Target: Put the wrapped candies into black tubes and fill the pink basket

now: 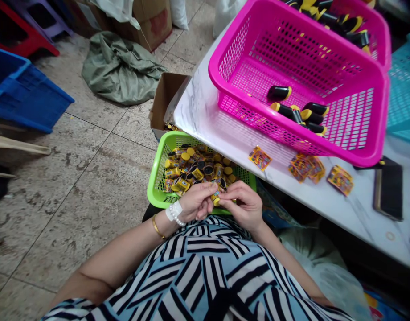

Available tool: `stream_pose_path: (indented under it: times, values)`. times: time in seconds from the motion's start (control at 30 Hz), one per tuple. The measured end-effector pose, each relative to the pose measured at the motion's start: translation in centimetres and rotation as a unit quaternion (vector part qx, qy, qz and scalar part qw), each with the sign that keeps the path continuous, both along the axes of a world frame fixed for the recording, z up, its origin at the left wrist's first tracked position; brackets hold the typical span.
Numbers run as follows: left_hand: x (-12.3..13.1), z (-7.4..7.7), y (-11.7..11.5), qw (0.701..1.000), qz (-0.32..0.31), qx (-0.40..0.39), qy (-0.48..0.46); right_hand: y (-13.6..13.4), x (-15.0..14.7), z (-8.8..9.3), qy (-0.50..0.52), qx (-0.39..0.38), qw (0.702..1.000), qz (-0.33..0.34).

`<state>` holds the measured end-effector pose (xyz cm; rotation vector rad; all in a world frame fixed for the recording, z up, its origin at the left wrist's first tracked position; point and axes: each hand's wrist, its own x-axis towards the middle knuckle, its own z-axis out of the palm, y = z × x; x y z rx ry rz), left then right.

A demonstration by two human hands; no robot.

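In front of my body, my left hand [197,201] and my right hand [244,206] meet on one small yellow container with a printed wrapper [216,199]. The fingers of each hand are closed on it in a pinch, covering part of it. Just beyond the hands, a green plastic basket [153,189] holds many similar yellow-and-black containers [186,167] with printed wrappers. To the right, flat printed wrappers lie on the marbled table: a single one [260,158], a small pile [305,167] and another single one [340,179].
A pink basket [221,76] on the table [198,100] holds several unwrapped black-and-yellow containers [313,113]; another pink basket stands behind. A phone [388,189] lies at right. A cardboard box [161,100], a green sack [120,67] and a blue crate [31,89] are on the floor.
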<state>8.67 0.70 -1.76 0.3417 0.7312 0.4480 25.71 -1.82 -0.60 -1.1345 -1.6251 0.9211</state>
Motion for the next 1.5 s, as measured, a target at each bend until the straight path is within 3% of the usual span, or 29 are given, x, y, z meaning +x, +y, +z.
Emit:
stream_pose_path:
  times: [0.13,0.27,0.43,0.67,0.77,0.87,0.93,1.07,1.27,1.37,1.5]
  values:
    - [-0.1,-0.4,0.2,1.0,-0.005,0.002,0.031,0.5,0.0,0.6,-0.06,-0.015,0.997,0.034]
    - [-0.5,-0.8,0.6,0.999,-0.04,-0.031,-0.01,0.5,0.2,0.5,-0.029,-0.011,0.999,0.021]
    - [-0.3,-0.6,0.3,0.999,0.005,0.009,0.031,0.1,0.2,-0.2,-0.042,-0.026,0.998,0.029]
    - [0.0,-1.1,-0.5,0.999,0.009,-0.039,0.002,0.0,0.1,-0.5,-0.023,0.0,0.999,0.03]
    - [-0.1,-0.6,-0.1,0.999,0.038,0.009,0.016,-0.2,0.0,-0.5,-0.03,-0.029,0.999,-0.022]
    - [0.0,0.3,0.9,0.989,0.125,0.054,0.052,-0.6,-0.7,-0.7,0.01,-0.076,0.991,-0.107]
    - [0.2,0.7,1.4,0.984,0.15,0.062,0.069,-0.9,-1.2,-0.9,0.021,-0.076,0.988,-0.136]
    - [0.1,1.0,1.5,0.987,0.096,0.092,0.084,-1.1,-1.8,-0.9,-0.013,-0.017,0.988,-0.154]
    - [-0.9,1.3,1.4,0.977,0.035,0.193,0.081,-0.9,-0.4,1.1,-0.036,-0.002,0.993,-0.116]
    - [-1.3,1.9,1.7,0.943,0.004,0.304,0.135,-0.9,-0.1,1.7,-0.015,-0.008,0.993,-0.116]
    - [-1.7,2.0,2.1,0.813,-0.03,0.539,0.216,-1.1,-0.9,1.2,0.148,-0.176,0.965,-0.125]
